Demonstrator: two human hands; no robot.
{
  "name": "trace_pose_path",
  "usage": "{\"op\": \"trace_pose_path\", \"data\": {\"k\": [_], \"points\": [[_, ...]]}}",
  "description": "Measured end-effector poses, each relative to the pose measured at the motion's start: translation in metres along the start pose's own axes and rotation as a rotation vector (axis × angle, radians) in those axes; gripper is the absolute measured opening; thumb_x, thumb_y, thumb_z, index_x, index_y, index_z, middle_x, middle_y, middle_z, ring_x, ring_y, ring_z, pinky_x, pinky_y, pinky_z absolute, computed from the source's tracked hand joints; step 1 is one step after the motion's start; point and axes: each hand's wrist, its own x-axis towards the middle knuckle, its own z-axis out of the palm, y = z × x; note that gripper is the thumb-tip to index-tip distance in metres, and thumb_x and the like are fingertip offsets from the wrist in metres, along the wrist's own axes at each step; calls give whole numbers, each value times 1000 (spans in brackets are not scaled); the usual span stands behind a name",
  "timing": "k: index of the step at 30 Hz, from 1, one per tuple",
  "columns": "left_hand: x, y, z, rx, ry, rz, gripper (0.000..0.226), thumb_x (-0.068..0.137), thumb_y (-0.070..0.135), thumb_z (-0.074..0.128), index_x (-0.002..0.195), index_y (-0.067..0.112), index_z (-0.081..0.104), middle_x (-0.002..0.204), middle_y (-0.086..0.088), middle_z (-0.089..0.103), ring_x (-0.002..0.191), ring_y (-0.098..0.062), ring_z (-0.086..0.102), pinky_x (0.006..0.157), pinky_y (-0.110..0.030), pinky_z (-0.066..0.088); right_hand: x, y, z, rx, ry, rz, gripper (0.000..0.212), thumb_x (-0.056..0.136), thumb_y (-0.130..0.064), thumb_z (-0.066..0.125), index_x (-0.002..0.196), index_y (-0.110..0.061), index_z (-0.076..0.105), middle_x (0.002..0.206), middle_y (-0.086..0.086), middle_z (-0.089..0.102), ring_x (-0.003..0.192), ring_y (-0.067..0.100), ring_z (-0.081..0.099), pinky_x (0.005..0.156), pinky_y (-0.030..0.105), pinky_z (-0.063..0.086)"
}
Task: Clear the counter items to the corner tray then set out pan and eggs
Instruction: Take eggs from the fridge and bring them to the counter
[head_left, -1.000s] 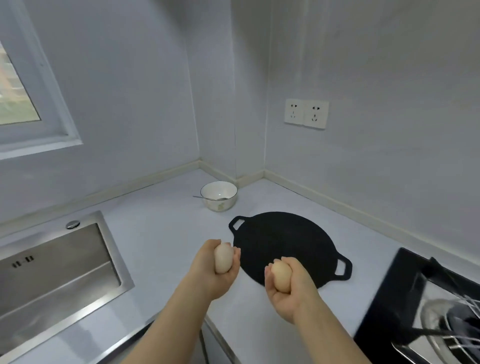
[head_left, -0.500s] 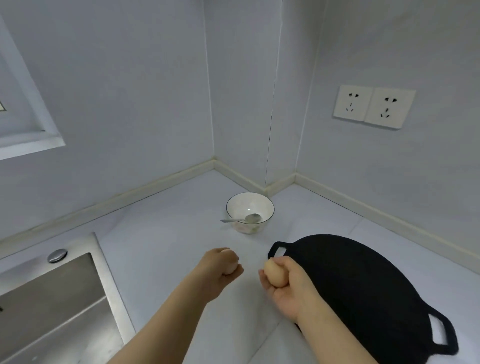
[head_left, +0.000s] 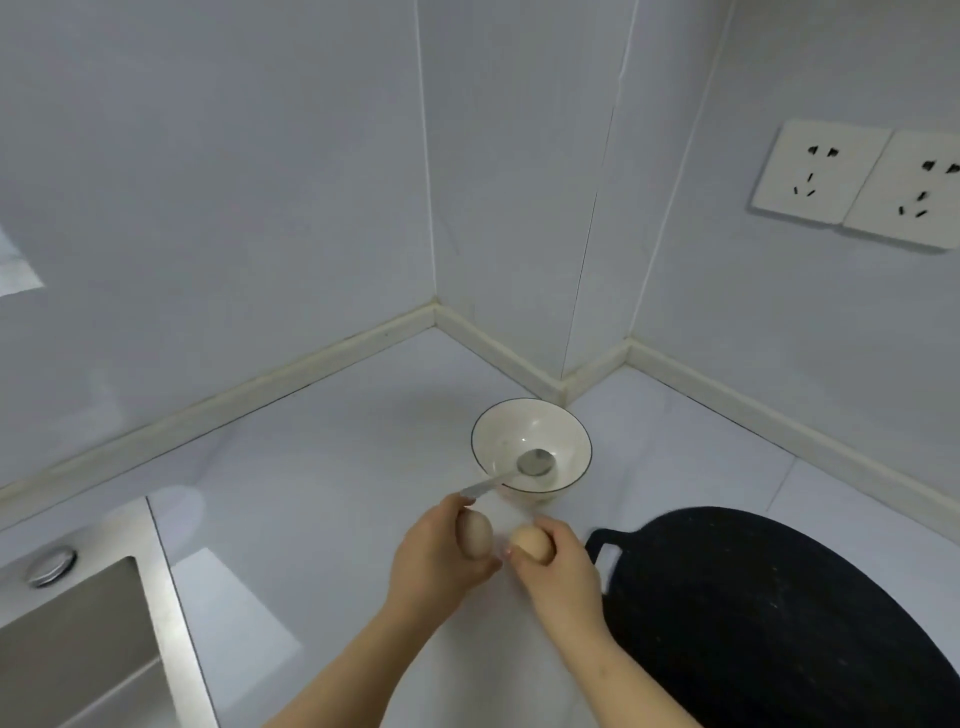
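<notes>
My left hand grips a pale egg just in front of a white bowl. My right hand holds a browner egg close beside it, the two eggs almost side by side low over the white counter. A metal spoon lies in the bowl with its handle sticking out toward my left hand. The flat black pan with loop handles lies on the counter to the right of my right hand.
A steel sink with a round drain knob fills the lower left. Walls meet in a stepped corner right behind the bowl. Two white sockets are on the right wall.
Both hands have moved forward and down with their eggs toward the bowl and come closer together. The view has shifted nearer to the corner, so the stove on the right is out of sight.
</notes>
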Motion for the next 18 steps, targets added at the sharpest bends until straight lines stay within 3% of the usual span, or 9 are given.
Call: {"op": "trace_pose_path", "data": {"k": [3,7,11,14,18], "points": [[8,-4,1,35,1,39,50,72,28,75,116,19,54,79,15,51,80,-11,51,62,-21,37,9,2,9,-22,33,-58,48,80,-28,71,125,-24,54,113,-5,61,96,7,50,79,16,36],[15,-13,3,45,1,24,50,73,17,70,120,18,53,99,5,60,92,-15,55,65,-16,31,19,4,17,29,88,-79,42,79,-15,71,119,-20,57,102,-5,62,92,9,53,64,8,38],[17,-19,7,61,-13,40,52,76,15,68,125,18,53,127,4,45,107,-13,53,73,-13,33,22,5,19,-50,101,-134,40,78,-11,69,114,-18,55,99,-8,55,91,9,51,69,12,36],[18,-18,8,58,-10,28,48,78,14,65,125,18,52,126,2,40,103,-16,55,76,-20,41,26,6,20,-135,146,-178,39,75,-15,70,111,-17,55,99,-8,51,91,9,49,76,17,36],[21,-17,10,68,-23,24,47,80,14,62,125,19,49,124,3,41,103,-16,55,72,-19,37,27,6,22,-172,172,-196,37,74,-18,73,108,-17,57,96,-10,52,95,13,55,81,22,44]]}}
